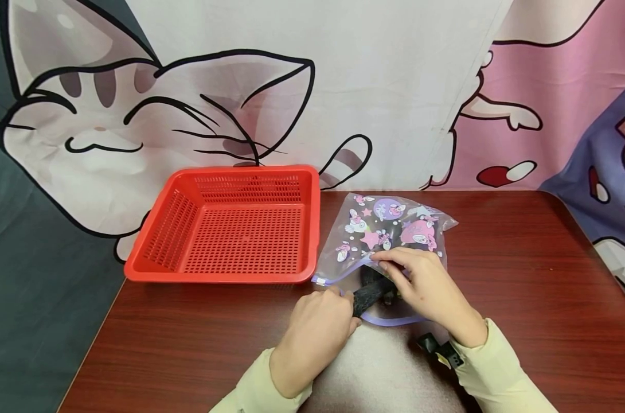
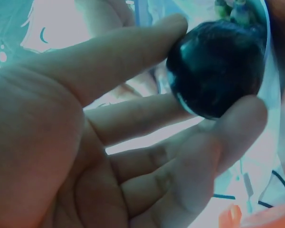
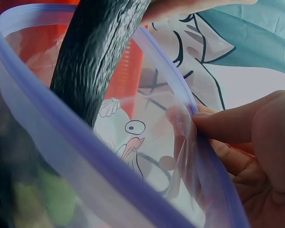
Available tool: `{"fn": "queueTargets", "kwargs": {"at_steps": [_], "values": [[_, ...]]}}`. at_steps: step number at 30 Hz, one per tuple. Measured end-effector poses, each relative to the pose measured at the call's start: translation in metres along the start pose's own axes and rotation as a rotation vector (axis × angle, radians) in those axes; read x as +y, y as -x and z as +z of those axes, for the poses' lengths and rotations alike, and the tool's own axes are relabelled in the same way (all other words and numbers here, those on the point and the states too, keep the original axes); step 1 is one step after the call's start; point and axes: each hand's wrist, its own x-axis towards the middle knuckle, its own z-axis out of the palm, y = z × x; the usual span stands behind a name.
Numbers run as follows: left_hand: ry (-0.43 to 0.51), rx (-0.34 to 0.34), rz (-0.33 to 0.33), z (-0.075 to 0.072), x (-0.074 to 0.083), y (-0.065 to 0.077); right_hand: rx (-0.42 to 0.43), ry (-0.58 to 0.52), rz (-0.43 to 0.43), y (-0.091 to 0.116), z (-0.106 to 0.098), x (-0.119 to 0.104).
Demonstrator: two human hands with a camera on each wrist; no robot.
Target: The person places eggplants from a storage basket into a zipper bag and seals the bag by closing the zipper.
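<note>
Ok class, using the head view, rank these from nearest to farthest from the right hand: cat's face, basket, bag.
1. Bag, pinched by the right hand.
2. Basket, over to the left.
3. Cat's face, back left on the curtain.

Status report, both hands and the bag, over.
Left hand gripping dark elongated object, partway inside zip bag. Right hand pinching bag's purple rim. Nothing visibly blocking; red basket left of the bag.
</note>
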Motion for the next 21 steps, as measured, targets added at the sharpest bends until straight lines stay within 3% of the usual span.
{"fn": "queueTargets", "kwargs": {"at_steps": [8, 13, 21], "values": [[-0.03, 0.007, -0.009, 0.007, 0.008, -0.004, 0.0, 0.001, -0.004, 0.0, 0.001, 0.0], [-0.062, 0.077, -0.018, 0.013, 0.011, -0.006, -0.002, -0.005, -0.005, 0.0, 0.002, 0.0], [-0.084, 0.122, -0.094, 0.017, 0.022, -0.008, -0.005, -0.002, -0.008, 0.0, 0.002, 0.0]]}}
